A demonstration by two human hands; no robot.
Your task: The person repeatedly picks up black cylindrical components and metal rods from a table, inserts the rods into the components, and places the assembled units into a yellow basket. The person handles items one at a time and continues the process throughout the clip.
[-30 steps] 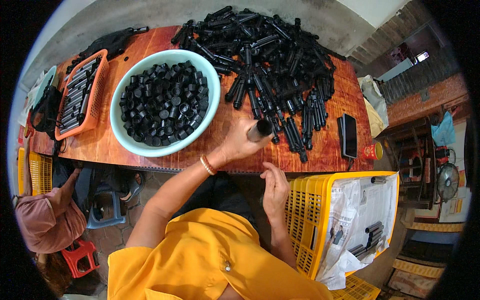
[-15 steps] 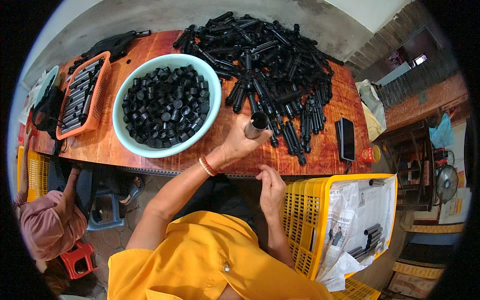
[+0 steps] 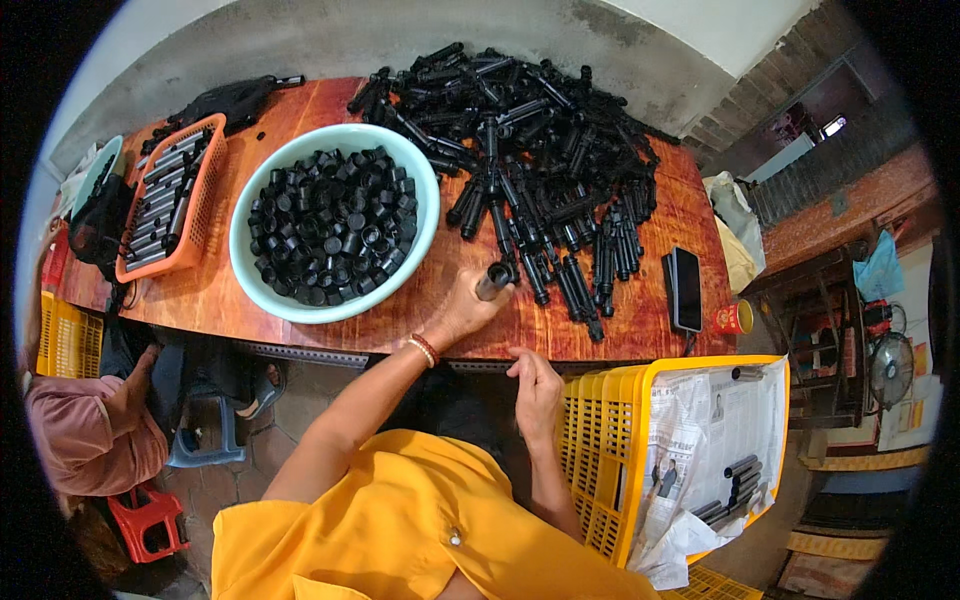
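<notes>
My left hand [image 3: 466, 312], with a beaded bracelet at its wrist, is closed around a black tube [image 3: 494, 280] near the table's front edge. The tube's round open end faces up toward me. Just beyond lies a big heap of black tubular parts [image 3: 560, 170]. My right hand [image 3: 538, 392] hangs in front of the table edge, beside the yellow crate. Its fingers are curled, and whatever they may hold is hidden. To the left stands a pale blue basin [image 3: 243, 262] full of small black caps [image 3: 335, 230].
An orange basket [image 3: 206, 208] of tubes sits farther left. A phone [image 3: 684, 290] and a red-yellow can [image 3: 736, 318] lie at the table's right. A newspaper-lined yellow crate [image 3: 640, 450] with several tubes stands at my right. Another person [image 3: 90, 435] sits at the left.
My left hand has moved slightly left and nearer to me with the tube, which appears lower, closer to the tabletop. My right hand stays almost in place. The view has shifted a little.
</notes>
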